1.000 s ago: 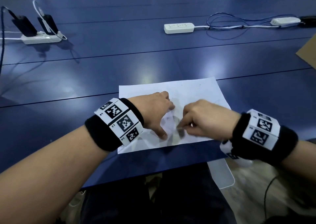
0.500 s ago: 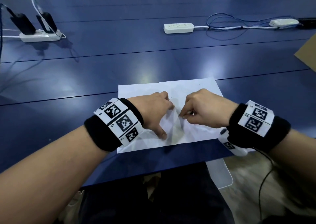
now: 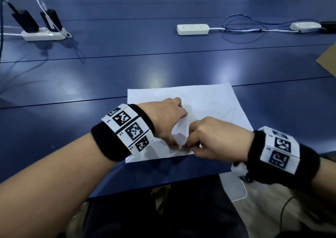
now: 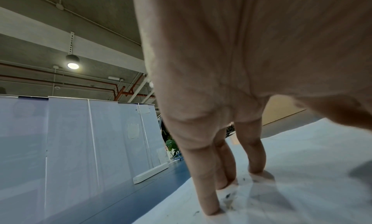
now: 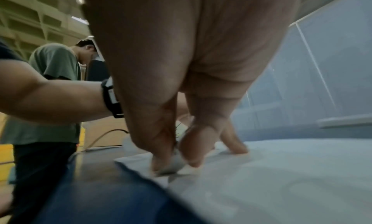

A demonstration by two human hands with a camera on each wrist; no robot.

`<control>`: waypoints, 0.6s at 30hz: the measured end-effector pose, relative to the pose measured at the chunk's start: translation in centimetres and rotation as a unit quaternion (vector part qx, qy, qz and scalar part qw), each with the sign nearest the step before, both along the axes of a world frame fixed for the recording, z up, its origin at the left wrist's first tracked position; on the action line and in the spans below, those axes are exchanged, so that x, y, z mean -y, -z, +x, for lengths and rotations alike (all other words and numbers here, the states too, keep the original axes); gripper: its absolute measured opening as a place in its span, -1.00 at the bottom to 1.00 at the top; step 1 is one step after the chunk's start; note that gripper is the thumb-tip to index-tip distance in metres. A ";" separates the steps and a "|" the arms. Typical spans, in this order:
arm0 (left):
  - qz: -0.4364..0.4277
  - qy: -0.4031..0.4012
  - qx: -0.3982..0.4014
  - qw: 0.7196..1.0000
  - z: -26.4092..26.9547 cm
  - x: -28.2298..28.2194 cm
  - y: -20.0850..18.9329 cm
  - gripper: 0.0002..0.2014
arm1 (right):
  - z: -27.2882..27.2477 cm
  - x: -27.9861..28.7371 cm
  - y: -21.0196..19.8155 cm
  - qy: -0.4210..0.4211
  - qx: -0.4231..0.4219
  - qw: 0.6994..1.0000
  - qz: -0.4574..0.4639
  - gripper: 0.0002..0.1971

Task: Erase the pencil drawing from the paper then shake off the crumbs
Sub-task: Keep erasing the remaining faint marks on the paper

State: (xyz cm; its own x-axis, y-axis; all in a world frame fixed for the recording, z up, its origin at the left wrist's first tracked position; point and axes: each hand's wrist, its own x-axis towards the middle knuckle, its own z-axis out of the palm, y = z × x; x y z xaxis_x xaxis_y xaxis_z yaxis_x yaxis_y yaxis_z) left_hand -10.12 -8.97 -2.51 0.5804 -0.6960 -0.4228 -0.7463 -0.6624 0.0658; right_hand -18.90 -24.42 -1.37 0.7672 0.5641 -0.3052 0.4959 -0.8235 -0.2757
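Observation:
A white sheet of paper lies on the blue table near its front edge. A faint pencil line shows on its right half. My left hand presses down on the sheet's left part with straight, spread fingers; dark crumbs lie by the fingertips. My right hand pinches a small pale eraser between thumb and forefinger, its tip on the paper close to the near edge. The paper bulges up a little between the two hands.
A power strip with two black chargers sits at the far left, another strip and a cabled one at the back. Cardboard juts in at the right. Another person stands beyond the table.
My right hand went up the sheet half a second ago and has now come back toward the near edge with the eraser. The left hand stays pressed in place; the paper has buckled between them.

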 end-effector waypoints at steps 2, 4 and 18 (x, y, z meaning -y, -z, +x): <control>0.001 0.006 -0.001 1.000 -0.1 0.1 0.0 -0.06 | 1.8 0.8 0.0 0.045 0.039 0.998 0.001 -0.78; 0.001 0.012 0.000 1.000 -0.1 0.1 -0.1 -0.03 | 3.5 1.9 -0.1 0.100 0.072 0.992 -0.002 -0.75; -0.047 0.006 -0.006 0.999 -0.1 -0.8 0.1 0.01 | 3.6 1.2 0.0 0.069 0.065 0.995 -0.008 -0.76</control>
